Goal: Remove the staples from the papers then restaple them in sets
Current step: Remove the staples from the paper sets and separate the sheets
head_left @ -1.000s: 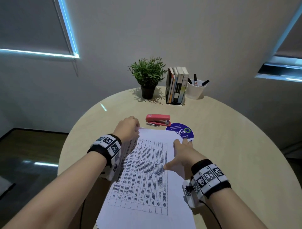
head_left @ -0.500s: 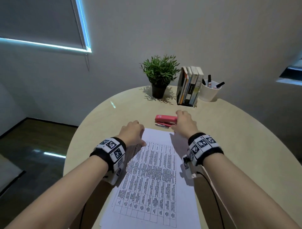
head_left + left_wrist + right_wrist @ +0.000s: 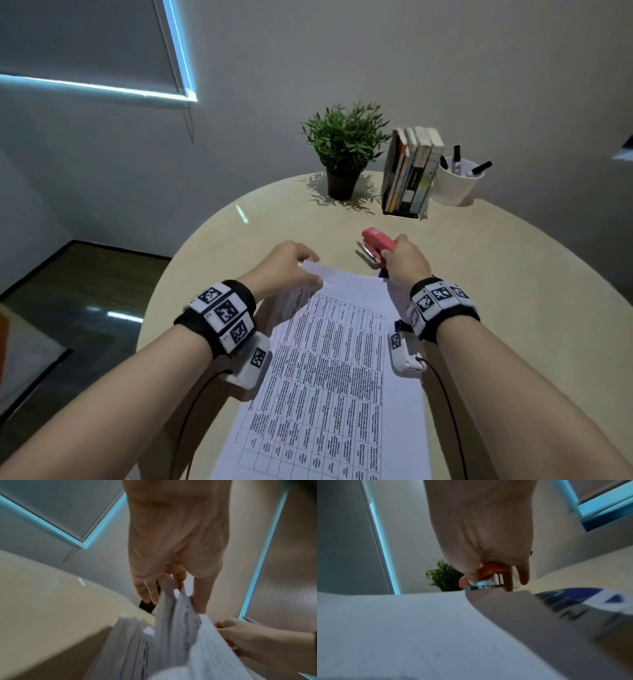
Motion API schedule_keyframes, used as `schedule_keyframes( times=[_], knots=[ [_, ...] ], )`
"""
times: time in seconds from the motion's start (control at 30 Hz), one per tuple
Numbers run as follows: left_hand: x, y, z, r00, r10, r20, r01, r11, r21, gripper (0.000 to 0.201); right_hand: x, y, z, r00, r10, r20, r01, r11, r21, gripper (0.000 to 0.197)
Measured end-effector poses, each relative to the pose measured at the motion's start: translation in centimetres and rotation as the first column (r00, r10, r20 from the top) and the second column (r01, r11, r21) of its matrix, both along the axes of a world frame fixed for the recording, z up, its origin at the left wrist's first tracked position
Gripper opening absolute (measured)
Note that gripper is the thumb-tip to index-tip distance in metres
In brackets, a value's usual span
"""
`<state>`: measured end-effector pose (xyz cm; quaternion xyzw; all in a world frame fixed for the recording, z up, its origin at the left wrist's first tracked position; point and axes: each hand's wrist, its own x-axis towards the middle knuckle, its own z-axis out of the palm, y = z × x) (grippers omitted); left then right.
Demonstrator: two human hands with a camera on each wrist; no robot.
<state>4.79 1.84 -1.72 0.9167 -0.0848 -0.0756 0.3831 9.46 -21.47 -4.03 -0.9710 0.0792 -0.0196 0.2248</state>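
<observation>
Head view: the right hand grips the rear half of the pink stapler, fingers and thumb curled round its body. The stapler is lifted clear of the table, its open metal mouth pointing left toward the near corner of the papers. The left hand pinches the far left corner of the papers, thumb on top and fingers beneath, raising that corner slightly off the table. The rest of the papers lies flat between the two forearms, printed table facing up.

The left wrist view shows several sheets fanned between the thumb and the fingers; the sheets in the pinch look separate rather than bound, though blur prevents certainty. The right wrist view shows the stapler held under the palm, with a blue round mat partly covered by the paper edge.

Step in hand, as judged: restapling. A set has been gathered at its corner and the stapler is being presented to it.

The next move calls for:
- squaring the pinched sheets so that their edges align;
- sliding the corner fully into the stapler mouth;
- keeping the left thumb outside the mouth;
- pressing the stapler down firmly in one stroke.

A plant, books and a cup of pens stand at the far edge, well apart from the work.
</observation>
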Motion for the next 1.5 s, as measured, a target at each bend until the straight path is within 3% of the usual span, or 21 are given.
schedule_keyframes(
  times=[0.1,0.2,0.23,0.3,0.4,0.5,0.63,0.7,0.77,0.83,0.9,1.0,1.07,1.13,1.3,1.43,1.5],
  knots=[
    [-0.9,-0.4,1.9,0.998,-0.047,-0.033,0.041,0.984,-0.173,0.015,-1.3,-1.9,1.3,0.986,-0.14,0.09,0.11,0.955,0.276,0.027],
    [-1.8,-1.0,3.2,0.995,-0.023,-0.098,-0.01,0.948,-0.317,0.023,-3.2,-3.3,2.9,0.962,-0.246,0.121,0.12,0.773,0.623,0.029],
    [-2.2,-1.1,3.4,0.987,-0.041,-0.157,-0.009,0.953,-0.303,0.028,-3.9,-3.7,3.3,0.953,-0.283,0.111,0.125,0.699,0.704,0.028],
    [-2.8,-1.4,3.3,0.958,-0.12,-0.259,0.095,0.989,-0.109,0.037,-5.3,-4.1,4.1,0.938,-0.335,0.083,0.136,0.58,0.803,0.026],
    [-4.8,-2.4,2.6,0.923,-0.171,-0.344,0.243,0.954,0.177,0.026,-7.7,-4.2,5.2,0.936,-0.347,0.06,0.081,0.38,0.922,0.029],
    [-6.2,-3.0,1.4,0.881,-0.133,-0.455,0.23,0.959,0.164,0.02,-10.0,-3.6,5.6,0.944,-0.329,0.041,0.061,0.295,0.953,0.037],
    [-6.8,-3.0,-0.1,0.902,-0.005,-0.433,0.034,0.998,0.058,0.009,-13.3,-1.8,4.9,0.962,-0.265,0.069,0.031,0.355,0.934,0.037],
    [-7.0,-3.3,-0.7,0.923,0.052,-0.38,-0.039,0.998,0.044,0.01,-14.8,-0.6,4.1,0.976,-0.207,0.061,0.045,0.473,0.88,0.029],
    [-7.4,-3.8,-1.0,0.953,0.067,-0.295,-0.054,0.997,0.05,0.013,-15.9,0.2,2.8,0.994,-0.1,0.033,0.04,0.647,0.761,0.023],
    [-7.8,-4.0,-1.2,0.981,0.035,-0.19,-0.003,0.986,0.166,0.026,-16.7,0.9,1.5,0.999,0.013,-0.042,0.016,0.794,0.608,0.017],
    [-8.3,-4.2,-1.4,0.994,-0.041,-0.098,0.074,0.926,0.369,0.049,-17.1,1.3,0.5,0.99,0.082,-0.114,-0.016,0.872,0.49,0.012],
    [-9.9,-4.0,-1.3,0.977,-0.211,0.009,0.16,0.767,0.621,0.054,-17.2,2.0,0.0,0.97,0.144,-0.194,-0.069,0.935,0.348,0.016],
    [-11.0,-3.7,-1.1,0.952,-0.305,-0.008,0.232,0.707,0.668,0.047,-17.1,2.4,0.0,0.962,0.184,-0.202,-0.134,0.962,0.238,0.018],
    [-11.8,-3.1,-1.2,0.93,-0.358,-0.086,0.315,0.65,0.692,0.054,-17.1,3.1,0.0,0.954,0.228,-0.196,-0.197,0.966,0.169,0.022],
    [-12.5,-2.2,-2.2,0.916,-0.371,-0.153,0.383,0.696,0.608,0.054,-17.7,4.6,-0.1,0.959,0.203,-0.198,-0.212,0.977,-0.027,0.027],
    [-12.7,-2.0,-2.8,0.896,-0.404,-0.185,0.424,0.656,0.624,0.093,-17.9,5.7,1.3,0.984,0.115,-0.137,-0.136,0.978,-0.157,0.028],
    [-12.6,-1.9,-2.7,0.89,-0.417,-0.188,0.436,0.65,0.622,0.101,-17.5,5.9,2.0,0.983,0.117,-0.139,-0.14,0.976,-0.168,0.028]
  ],
)
